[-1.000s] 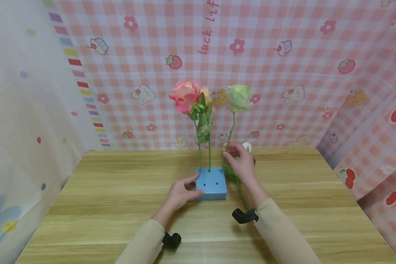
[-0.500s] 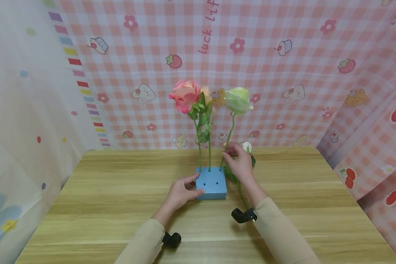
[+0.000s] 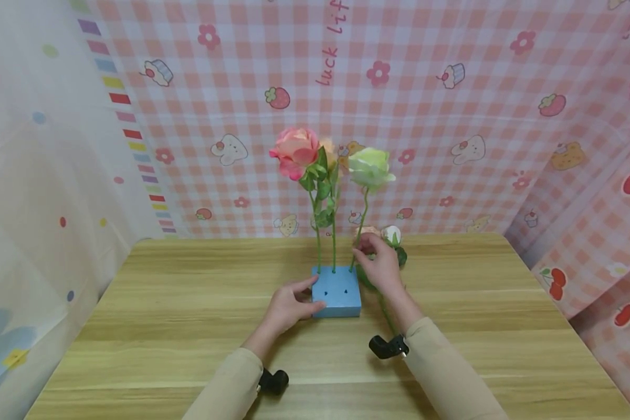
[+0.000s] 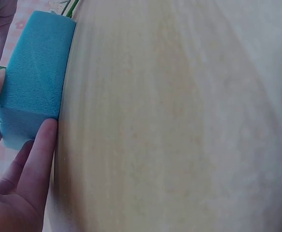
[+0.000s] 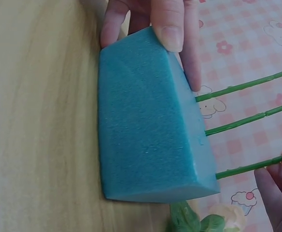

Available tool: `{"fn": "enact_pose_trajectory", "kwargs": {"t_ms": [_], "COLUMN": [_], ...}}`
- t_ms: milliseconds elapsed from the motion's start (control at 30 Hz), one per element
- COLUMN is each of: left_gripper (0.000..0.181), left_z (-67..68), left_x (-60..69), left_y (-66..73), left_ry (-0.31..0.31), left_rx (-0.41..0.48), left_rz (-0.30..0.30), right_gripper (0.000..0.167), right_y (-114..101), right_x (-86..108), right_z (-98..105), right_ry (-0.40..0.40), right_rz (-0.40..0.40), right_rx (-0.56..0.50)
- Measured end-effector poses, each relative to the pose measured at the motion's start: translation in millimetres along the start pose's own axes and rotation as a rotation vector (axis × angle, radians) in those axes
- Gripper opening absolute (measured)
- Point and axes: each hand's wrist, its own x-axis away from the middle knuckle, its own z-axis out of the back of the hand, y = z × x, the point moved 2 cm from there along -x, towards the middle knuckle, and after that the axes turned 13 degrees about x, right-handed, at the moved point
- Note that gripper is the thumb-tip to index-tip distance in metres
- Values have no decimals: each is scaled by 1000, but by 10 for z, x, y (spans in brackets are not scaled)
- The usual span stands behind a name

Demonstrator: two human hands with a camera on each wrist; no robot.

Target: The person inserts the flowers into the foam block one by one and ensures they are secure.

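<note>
Block (image 3: 336, 284): one, blue, flat on the table (image 3: 189, 326), about midway between the left and right edges and nearer the far edge than the sleeves. Two small dark holes show in the near half of its top.

Pink rose (image 3: 296, 153): one, upright, stem set at the block's far left corner.

Peach rose (image 3: 327, 150): one, upright, stem at the middle of the block's far edge; bloom partly hidden behind the pink one.

Green rose (image 3: 370, 168): one, pale, leaning slightly right, stem meeting the block's top at the far right corner.

Left hand (image 3: 289, 306): thumb and fingers parted to the block's width, gripping its left edge; thumb at the near left corner, forefinger towards the far left.

Right hand (image 3: 382, 265): nearly closed, thumb and fingertips pinching the green rose's stem just above the block.

White rose (image 3: 392, 234): one, lying right of the block, bloom at the table's far edge. Beside it, a second peach bloom (image 3: 368, 231), partly hidden by the right hand.

Wrist cameras: two, black, left (image 3: 274, 382) and right (image 3: 388, 346), by beige sleeves (image 3: 446, 367).

Cloth (image 3: 378, 105): pink check, hanging behind the table's far edge.
</note>
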Motion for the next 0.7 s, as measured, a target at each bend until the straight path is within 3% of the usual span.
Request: {"fn": "enact_pose_trajectory", "kwargs": {"t_ms": [333, 700], "left_gripper": [63, 63], "left_z": [0, 0], "left_x": [-8, -11], "left_y": [-12, -13], "left_ry": [8, 17], "left_rx": [-6, -6], "left_rz": [1, 3], "right_gripper": [12, 12], "right_y": [42, 46], "right_x": [48, 60], "right_z": [-45, -58], "right_ry": [-30, -9], "right_rz": [-9, 17], "right_rx": [29, 47]}}
